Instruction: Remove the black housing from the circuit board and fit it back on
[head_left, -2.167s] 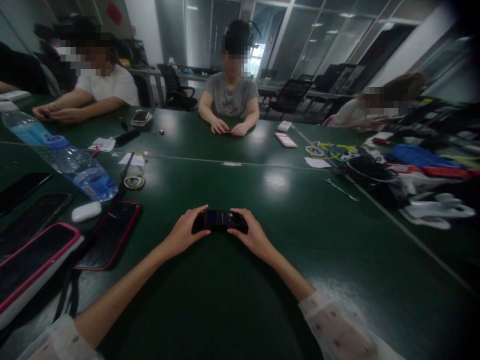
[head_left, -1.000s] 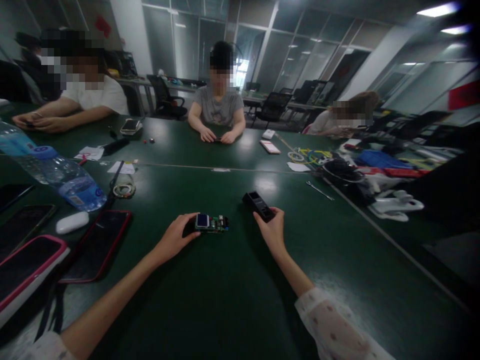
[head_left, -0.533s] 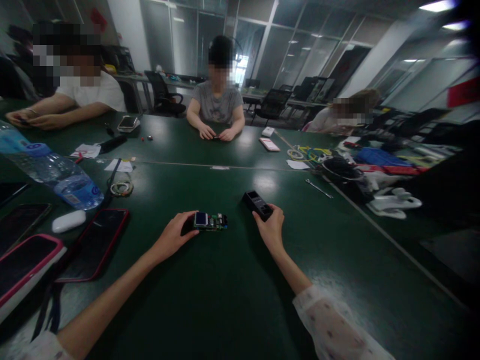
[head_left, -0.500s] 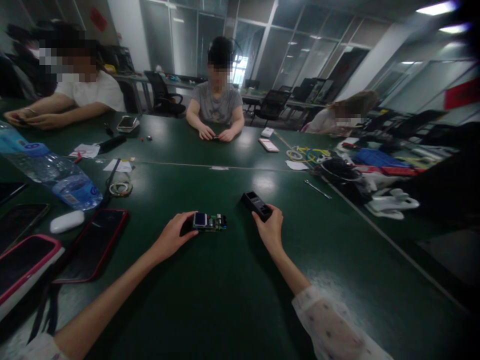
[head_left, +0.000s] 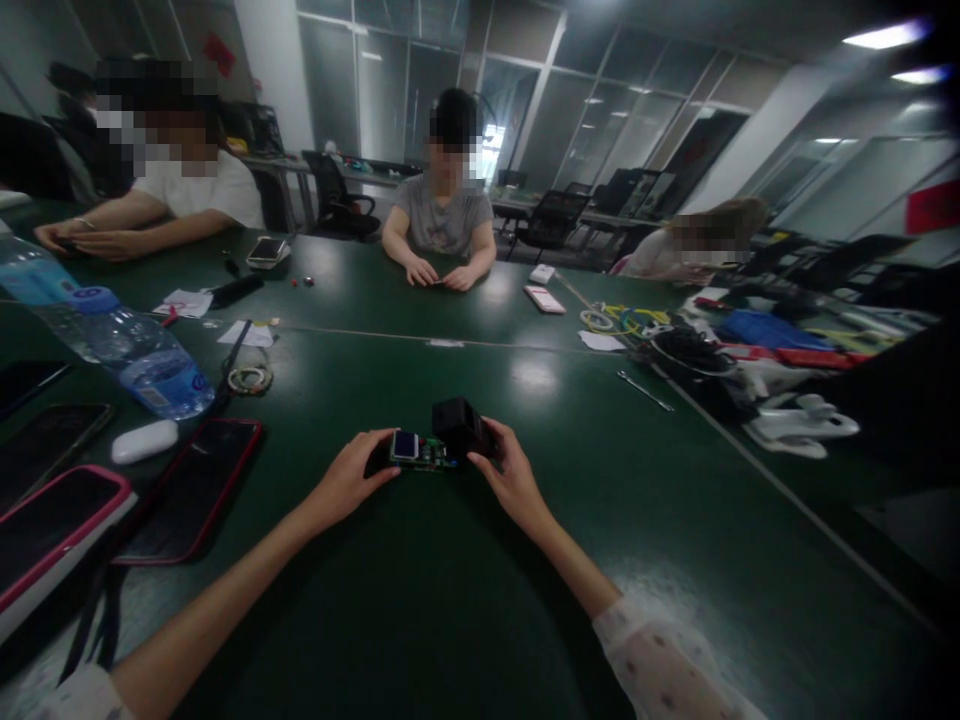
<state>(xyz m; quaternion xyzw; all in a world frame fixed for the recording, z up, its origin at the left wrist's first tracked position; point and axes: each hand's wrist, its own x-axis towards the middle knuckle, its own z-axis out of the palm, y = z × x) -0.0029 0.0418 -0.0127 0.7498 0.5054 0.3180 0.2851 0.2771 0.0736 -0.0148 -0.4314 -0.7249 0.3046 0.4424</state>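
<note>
Between thumb and fingers, my left hand (head_left: 349, 478) grips the left end of a small green circuit board (head_left: 421, 452) with a little square screen on it. A black plastic casing (head_left: 457, 425) is held by my right hand (head_left: 517, 480), tilted at the board's right end. The casing overlaps that end of the board in view; whether the two touch I cannot tell. My right fingertips are partly hidden behind the casing.
On the left lie a red-edged phone (head_left: 196, 490), a white earbud case (head_left: 145, 441) and water bottles (head_left: 142, 355). A wrench (head_left: 645, 390) and tangled cables (head_left: 682, 350) are to the right. Across the green table (head_left: 480, 610) sit several people, one (head_left: 446, 215) straight ahead.
My right hand has brought the black casing leftward to the board's right end and turned it over. My left hand still holds the board in about the same place.
</note>
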